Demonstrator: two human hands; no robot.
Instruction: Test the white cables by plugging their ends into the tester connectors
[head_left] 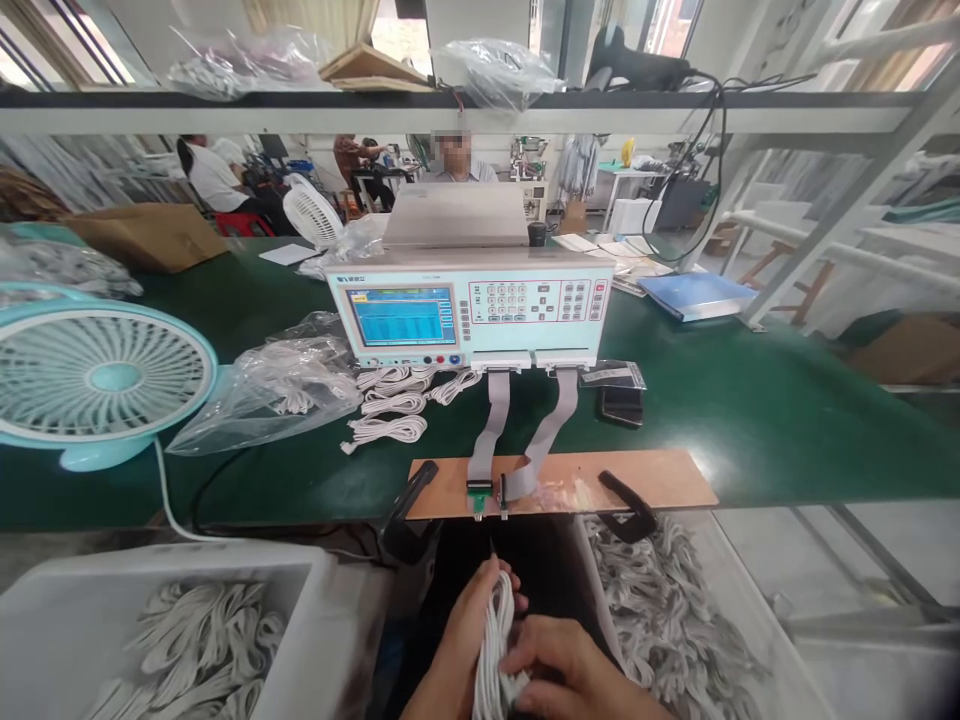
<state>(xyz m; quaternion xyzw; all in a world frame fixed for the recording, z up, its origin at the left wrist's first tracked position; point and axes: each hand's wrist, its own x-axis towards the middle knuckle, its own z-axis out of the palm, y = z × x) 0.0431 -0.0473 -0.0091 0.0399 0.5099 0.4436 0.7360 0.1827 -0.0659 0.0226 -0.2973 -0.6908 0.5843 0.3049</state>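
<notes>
A coiled white cable [493, 640] lies lengthwise in my hands, low in the middle of the view. My left hand [461, 630] is wrapped round it from the left, its fingertips showing beyond the coil. From the right, my right hand [566, 665] closes thumb and fingers on the cable's lower part, beside what looks like a white plug [516, 688]. A thin dark tip shows just above my left fingers; its kind is unclear. Ahead, a brown board [645, 478] at the table edge carries a small green connector board [480, 497] and a second connector [504, 492] on grey ribbon cables.
A tester with a screen [405, 318] stands on the green table [780, 420]. Black clamps [409, 515] [628, 508] grip the board. White bins [322, 590] [757, 590] with cable coils flank me. A fan [112, 375], bagged cables [277, 385] and loose coils [390, 428] are at left.
</notes>
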